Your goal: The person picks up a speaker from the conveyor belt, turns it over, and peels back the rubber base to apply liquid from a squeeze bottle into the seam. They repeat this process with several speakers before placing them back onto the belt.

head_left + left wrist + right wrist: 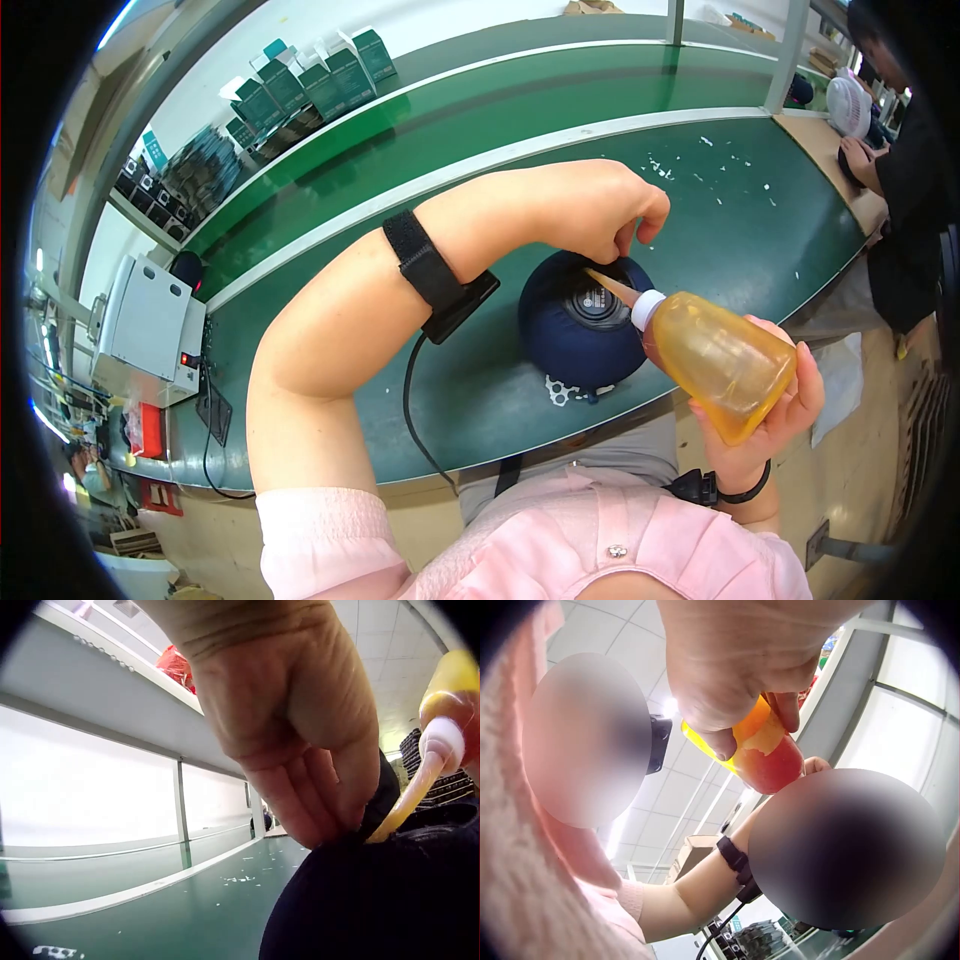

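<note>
A round navy-blue object [585, 340] with a black disc-like centre bearing pale print rests on the green table. At its upper edge my left hand [600, 210] bends down; in the left wrist view the fingertips of that hand [292, 712] pinch the dark material [384, 796]. My right hand [765, 415] grips a squeeze bottle [722, 355] of amber liquid, tilted, its white collar and tapered nozzle [612, 288] pointing at the dark object. In the left wrist view the nozzle tip [379, 834] meets or nearly meets the material beside the left fingertips.
White scraps [708, 142] lie on the green table [460, 400] beyond the hands. Green boxes [325, 90] stand on the back shelf; a white machine [150, 330] is at the left. A cable hangs from the left wrist's strap. Another person [900, 180] works at the far right.
</note>
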`<state>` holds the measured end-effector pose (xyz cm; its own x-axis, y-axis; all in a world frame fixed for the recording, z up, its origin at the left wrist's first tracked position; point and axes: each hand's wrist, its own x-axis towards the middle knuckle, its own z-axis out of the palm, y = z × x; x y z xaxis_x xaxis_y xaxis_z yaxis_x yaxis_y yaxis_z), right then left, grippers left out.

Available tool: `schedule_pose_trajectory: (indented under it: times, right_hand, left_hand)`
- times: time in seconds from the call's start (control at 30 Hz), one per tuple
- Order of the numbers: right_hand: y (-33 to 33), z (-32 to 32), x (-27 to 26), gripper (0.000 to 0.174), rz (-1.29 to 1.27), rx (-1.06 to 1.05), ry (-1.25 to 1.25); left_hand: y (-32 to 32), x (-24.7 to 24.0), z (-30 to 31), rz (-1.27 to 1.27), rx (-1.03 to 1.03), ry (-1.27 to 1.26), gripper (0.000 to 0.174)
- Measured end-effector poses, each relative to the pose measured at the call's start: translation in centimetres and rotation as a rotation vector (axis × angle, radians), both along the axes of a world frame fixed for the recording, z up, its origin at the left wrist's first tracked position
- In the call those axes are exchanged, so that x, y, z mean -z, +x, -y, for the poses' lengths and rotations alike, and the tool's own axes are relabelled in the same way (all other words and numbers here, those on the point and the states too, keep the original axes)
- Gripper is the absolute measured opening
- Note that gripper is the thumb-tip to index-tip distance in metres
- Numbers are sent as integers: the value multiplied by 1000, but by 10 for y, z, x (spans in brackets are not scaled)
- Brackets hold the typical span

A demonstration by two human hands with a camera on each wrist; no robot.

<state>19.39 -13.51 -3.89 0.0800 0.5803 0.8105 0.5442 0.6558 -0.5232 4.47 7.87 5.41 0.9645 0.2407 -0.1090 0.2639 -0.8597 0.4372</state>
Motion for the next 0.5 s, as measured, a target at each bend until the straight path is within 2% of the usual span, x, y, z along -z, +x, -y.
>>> schedule_pose_trajectory:
  times: [0.13, 0.2, 0.37, 0.43, 0.5]
  right_hand:
    - [-2, 0, -4, 92, 33, -1, 11]
    - [-1, -1, -4, 92, 38, -3, 12]
    - [-1, 0, -5, 92, 44, 3, -4]
    - [-1, 0, -4, 91, 40, 18, 2]
    - [-2, 1, -3, 91, 30, 21, 2]
  left_hand:
    - [-5, 12, -3, 9, -14, 165, 23]
    - [-15, 9, -10, 117, -140, -115, 22]
    - [-20, 2, -2, 109, -104, -202, 25]
    - [-15, 6, -1, 63, -8, -19, 27]
    - [-11, 7, 0, 63, -4, 18, 27]
